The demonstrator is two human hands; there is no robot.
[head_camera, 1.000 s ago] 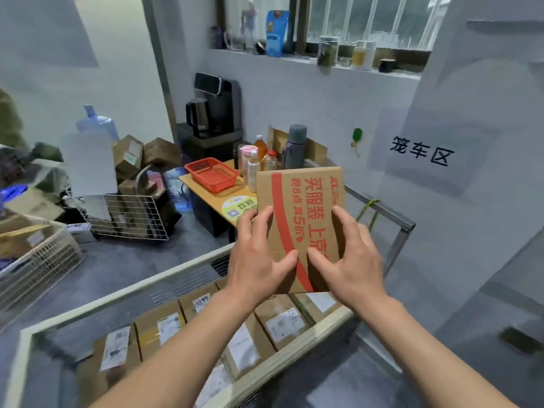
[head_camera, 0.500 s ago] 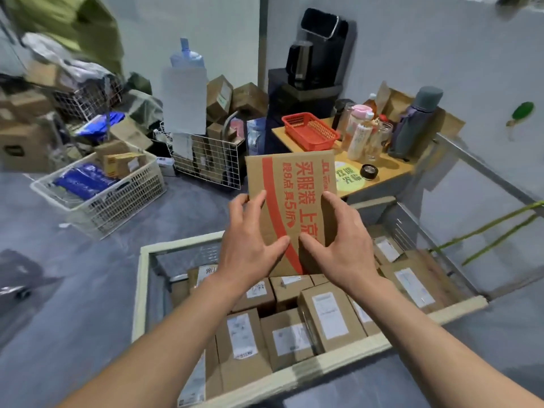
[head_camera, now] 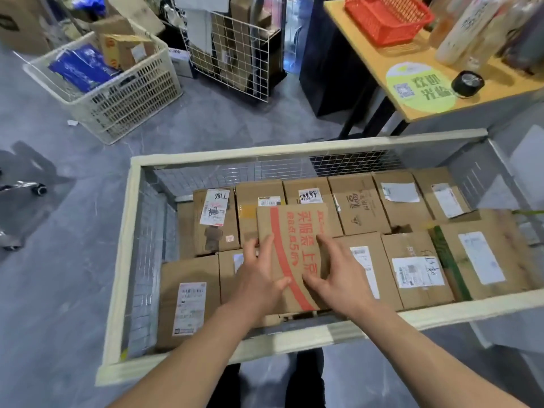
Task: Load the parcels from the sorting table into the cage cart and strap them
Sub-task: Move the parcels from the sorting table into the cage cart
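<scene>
Held upright above the cage cart (head_camera: 294, 148) a moment ago, the red-striped parcel (head_camera: 294, 231) now sits low inside it, over the packed boxes (head_camera: 406, 201), left hand (head_camera: 259, 284) and right hand (head_camera: 332, 278) each gripping its near end, so set-down looks close.

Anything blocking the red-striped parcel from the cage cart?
Nothing visible: the left hand and right hand hold the parcel within the cart rim; packed boxes fill the layer below, so it likely rests on them.

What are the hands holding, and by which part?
The red-striped cardboard parcel, by its near end: left hand on its left edge, right hand on its right edge.
</scene>
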